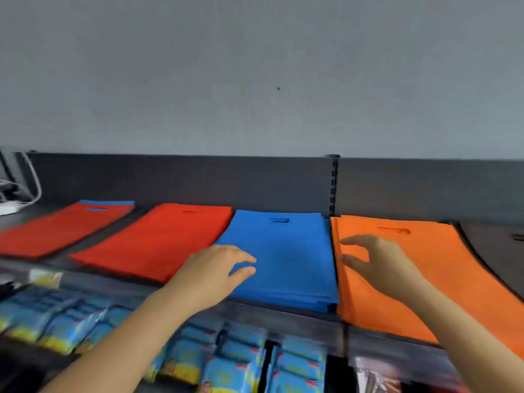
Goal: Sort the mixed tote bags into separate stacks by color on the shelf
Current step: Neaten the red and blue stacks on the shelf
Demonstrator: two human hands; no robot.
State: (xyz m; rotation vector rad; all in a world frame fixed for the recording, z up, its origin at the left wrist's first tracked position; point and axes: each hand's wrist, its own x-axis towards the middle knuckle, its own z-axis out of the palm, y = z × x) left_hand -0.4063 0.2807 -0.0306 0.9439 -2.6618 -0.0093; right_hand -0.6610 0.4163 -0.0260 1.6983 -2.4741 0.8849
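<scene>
Left hand point(215, 276) over blue fabric stack point(295, 259), right hand point(380, 265) over orange stack point(459, 279), grips released

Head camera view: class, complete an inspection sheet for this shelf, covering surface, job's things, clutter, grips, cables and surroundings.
Surface: dark shelf, bags laid flat in a row.
Job's things: red stack, blue stack and orange stack, each one colour on top; far-left stack is red on top with a blue bag showing beneath.
Clutter: white block at the far-left end.
Grips: left hand open over the blue stack's left edge; right hand open over the orange stack; neither holds a bag.
Cables: white cable looped at far left.
Surroundings: grey wall; blue-yellow packets on the lower shelf.
</scene>
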